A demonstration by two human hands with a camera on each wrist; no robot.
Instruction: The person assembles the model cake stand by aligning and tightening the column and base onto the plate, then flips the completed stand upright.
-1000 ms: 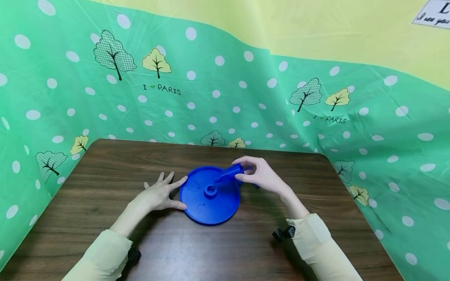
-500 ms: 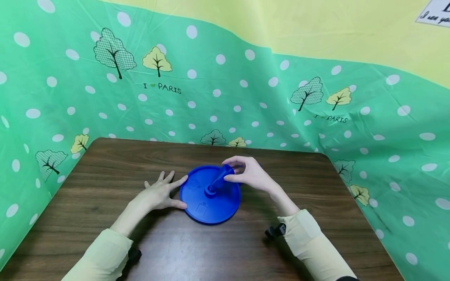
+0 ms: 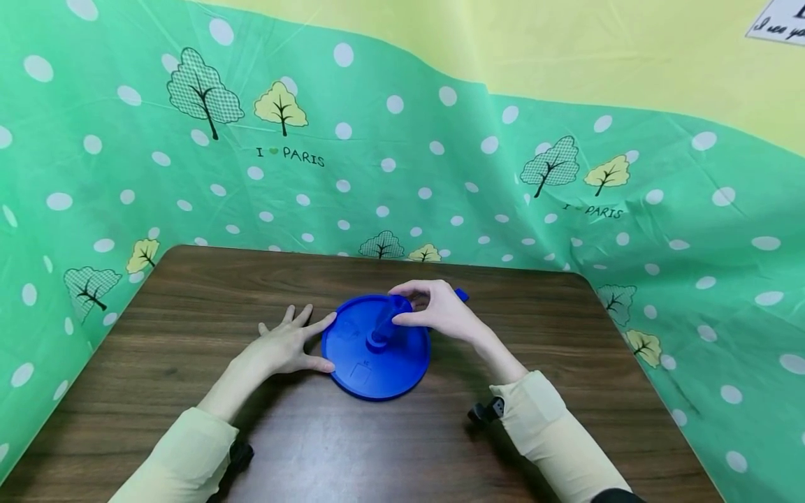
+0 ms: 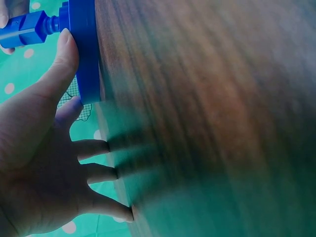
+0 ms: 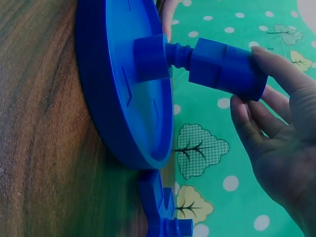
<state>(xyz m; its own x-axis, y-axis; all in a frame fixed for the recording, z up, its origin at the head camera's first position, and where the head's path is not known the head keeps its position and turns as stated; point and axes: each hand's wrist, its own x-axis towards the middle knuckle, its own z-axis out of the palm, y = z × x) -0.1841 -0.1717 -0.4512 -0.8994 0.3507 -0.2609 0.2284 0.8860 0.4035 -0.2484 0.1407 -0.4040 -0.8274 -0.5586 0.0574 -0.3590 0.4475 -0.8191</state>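
Note:
A round blue base with a raised rim and a central socket lies on the table. My right hand pinches the wide end of a blue post between thumb and fingers. Its threaded end meets the socket's mouth; how deep it sits I cannot tell. The post leans slightly. My left hand rests at the base's left side, thumb and index finger on the rim, the other fingers spread on the table. In the left wrist view the post stands out from the base.
Another blue part with a threaded stub lies on the table beyond the base; in the head view this blue part shows mostly behind my right hand. A green dotted curtain hangs behind the brown wooden table.
My right hand has moved left, bringing the post from the base's right side to the central socket and tilting it more upright. The left hand stays on the rim.

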